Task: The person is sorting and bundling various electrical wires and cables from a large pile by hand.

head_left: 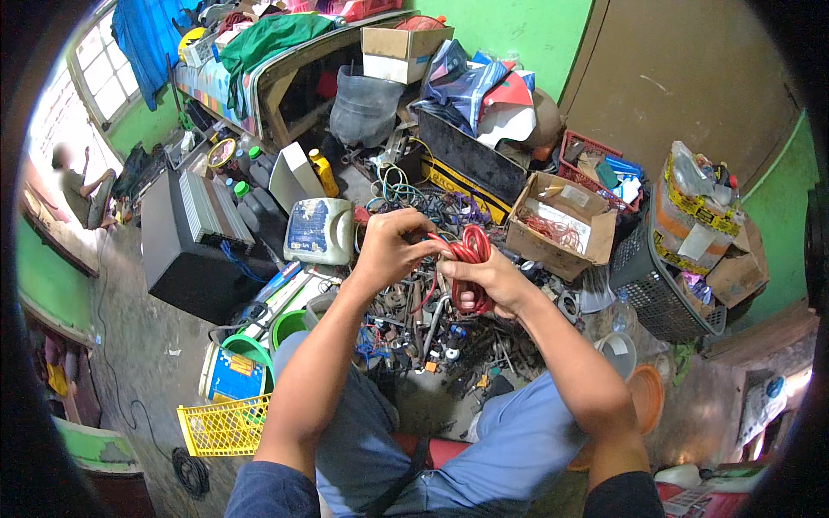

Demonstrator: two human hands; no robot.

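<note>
A bundle of red cable [471, 245] is looped in front of me at chest height. My right hand [494, 281] is wrapped round the loops, thumb across them. Close beside it on the left, my left hand [395, 251] pinches a length of the same cable between thumb and fingers. A loose red strand hangs down below the hands. Beneath them, a heap of metal parts, tools and wires [423, 332] spreads over the floor between my knees and the boxes.
A cardboard box [553, 259] holding more red wire stands to the right, near a grey basket [643, 281]. Leftward are a white jerrycan [319, 250], a black speaker-like box [186, 272] and a yellow crate [203, 429]. Another person [86, 186] sits at the far left.
</note>
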